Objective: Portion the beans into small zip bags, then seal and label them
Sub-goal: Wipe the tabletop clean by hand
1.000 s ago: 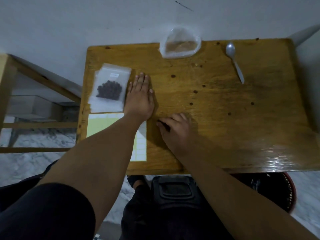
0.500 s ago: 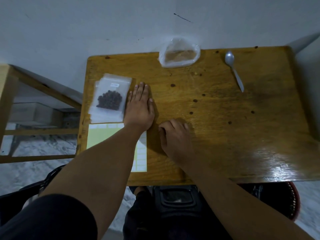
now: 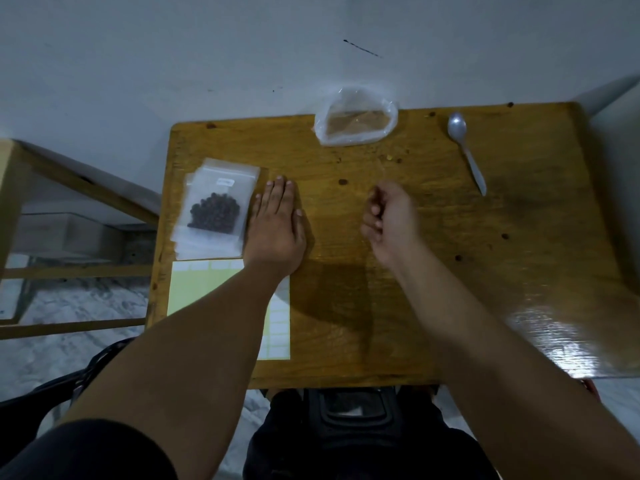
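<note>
A clear zip bag [image 3: 214, 211] with dark beans and a small white label lies on a stack of empty zip bags at the table's left. My left hand [image 3: 277, 230] rests flat on the wood right beside that stack, fingers straight. My right hand [image 3: 391, 216] hovers over the middle of the table with fingers curled against the thumb, apparently pinching a small dark bean that I cannot see. A sheet of labels [image 3: 194, 289], partly under my left forearm, lies near the front edge.
At the back edge of the wooden table [image 3: 450, 306], a larger clear bag [image 3: 356, 119] holds brown powder. A metal spoon [image 3: 465, 150] lies at the back right. Several loose dark beans [image 3: 343, 182] dot the wood. A black object [image 3: 349, 410] sits below the front edge.
My right hand lifted off the table near the front, where it touched a small dark thing, and moved up and to the right with fingers curled. My left hand stayed put.
</note>
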